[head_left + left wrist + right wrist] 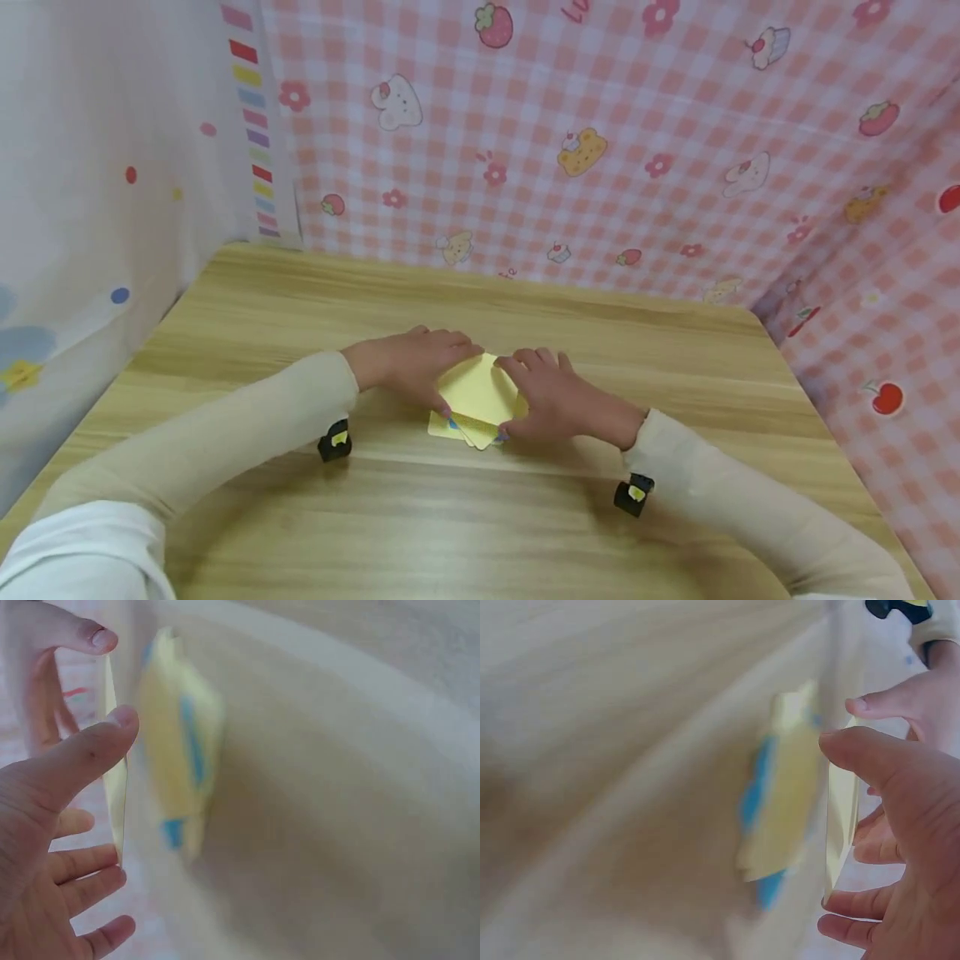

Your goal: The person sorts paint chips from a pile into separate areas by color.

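Note:
Both hands hold a plain pale yellow card (480,387) between them, one at each side. My left hand (416,362) has its thumb at the near left corner and its fingers along the far edge. Opposite it, my right hand (555,396) grips the right side the same way. Seen nearly edge-on, the card (115,784) looks thin in the left wrist view. Under it, on the wooden table, lies a loose fanned pile of yellow cards with blue marks (784,802), blurred in both wrist views and partly hidden by the held card in the head view.
The wood-grain table (450,517) reaches back to a pink checked curtain (525,167) with cartoon prints. A white cloth (90,167) hangs on the left, and more checked cloth (892,350) on the right. Black wrist cameras sit under both sleeves.

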Demonstrator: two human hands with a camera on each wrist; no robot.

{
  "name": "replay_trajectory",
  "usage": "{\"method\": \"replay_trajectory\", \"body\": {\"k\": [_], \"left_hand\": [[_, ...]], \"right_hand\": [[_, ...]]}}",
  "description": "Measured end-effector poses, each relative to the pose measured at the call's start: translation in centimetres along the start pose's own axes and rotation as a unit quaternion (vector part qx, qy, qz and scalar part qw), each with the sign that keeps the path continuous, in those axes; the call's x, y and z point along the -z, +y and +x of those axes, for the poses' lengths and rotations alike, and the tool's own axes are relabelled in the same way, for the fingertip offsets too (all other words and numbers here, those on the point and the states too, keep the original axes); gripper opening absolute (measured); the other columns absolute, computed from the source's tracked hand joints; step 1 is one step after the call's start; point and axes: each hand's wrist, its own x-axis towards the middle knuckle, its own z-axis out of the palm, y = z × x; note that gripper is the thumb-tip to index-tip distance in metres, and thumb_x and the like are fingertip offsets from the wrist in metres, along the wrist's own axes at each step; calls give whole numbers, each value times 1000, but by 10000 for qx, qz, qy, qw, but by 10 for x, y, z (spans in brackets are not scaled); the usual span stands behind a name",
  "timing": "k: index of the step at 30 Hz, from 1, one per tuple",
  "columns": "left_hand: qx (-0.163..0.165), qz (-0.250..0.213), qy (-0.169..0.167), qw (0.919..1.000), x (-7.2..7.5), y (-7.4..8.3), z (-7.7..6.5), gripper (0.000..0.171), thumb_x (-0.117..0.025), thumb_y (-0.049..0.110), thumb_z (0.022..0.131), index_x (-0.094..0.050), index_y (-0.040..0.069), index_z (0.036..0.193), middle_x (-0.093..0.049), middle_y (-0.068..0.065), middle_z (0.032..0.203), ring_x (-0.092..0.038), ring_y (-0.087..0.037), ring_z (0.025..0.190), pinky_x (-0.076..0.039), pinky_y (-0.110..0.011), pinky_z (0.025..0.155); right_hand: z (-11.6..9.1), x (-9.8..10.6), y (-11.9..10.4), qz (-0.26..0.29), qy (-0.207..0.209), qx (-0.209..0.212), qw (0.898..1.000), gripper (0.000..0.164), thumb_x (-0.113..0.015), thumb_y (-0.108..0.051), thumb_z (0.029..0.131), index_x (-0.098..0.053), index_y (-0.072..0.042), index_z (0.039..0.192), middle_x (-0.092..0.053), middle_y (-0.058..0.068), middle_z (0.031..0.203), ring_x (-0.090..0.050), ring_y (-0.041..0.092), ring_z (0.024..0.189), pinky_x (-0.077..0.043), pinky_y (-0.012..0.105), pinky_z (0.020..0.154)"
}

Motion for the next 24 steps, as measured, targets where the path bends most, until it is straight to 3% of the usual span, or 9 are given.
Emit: {"method": "replay_trajectory", "body": {"k": [6,9,12,15,19,22,24], "left_hand": [[397,-171,440,9981,33,-14,-61,94,-88,39,78,-41,8,153,-46,-15,152,-41,-33,141,-34,-65,107],[648,-277,387,9968,28,-26,-91,89,-87,39,79,-44,10,152,-46,-15,151,-42,-35,140,-34,-70,103],[765,-442,224,9958,12,-39,-110,84,-86,40,80,-48,13,150,-44,-17,152,-41,-38,140,-33,-73,101],[801,-646,106,9946,-8,-47,-123,77,-85,41,81,-53,15,146,-42,-20,152,-41,-41,139,-33,-74,101],[906,-696,-51,9934,-26,-52,-133,70,-85,42,81,-56,17,140,-41,-21,153,-41,-44,139,-34,-73,102],[998,-527,-119,9935,-26,-53,-134,70,-84,44,81,-57,17,140,-40,-22,154,-40,-45,140,-35,-73,102],[988,-465,-86,9940,-18,-52,-129,73,-83,45,81,-55,16,142,-38,-23,156,-38,-45,141,-33,-74,103]], "right_hand": [[35,19,-29,-124,460,634,9968,76,-74,-53,87,-45,-13,145,-46,17,142,-41,40,133,-32,70,103],[57,14,-50,-150,299,857,9958,73,-71,-56,89,-45,-16,144,-44,17,145,-38,39,135,-29,71,105],[74,1,-67,-207,-113,887,9958,68,-69,-57,91,-46,-20,143,-43,17,148,-36,37,138,-25,73,108],[85,-16,-79,-346,-440,872,9946,63,-66,-57,92,-47,-23,141,-43,14,147,-36,34,138,-25,73,108],[94,-32,-88,-596,-571,935,9922,61,-63,-58,94,-49,-24,143,-44,13,146,-37,32,136,-29,70,106],[96,-28,-89,-587,-587,945,9921,64,-61,-60,94,-48,-25,146,-44,11,146,-36,32,136,-29,70,107],[95,-18,-84,-438,-569,859,9937,66,-61,-60,94,-46,-25,148,-41,12,151,-33,34,140,-25,70,108]]}}
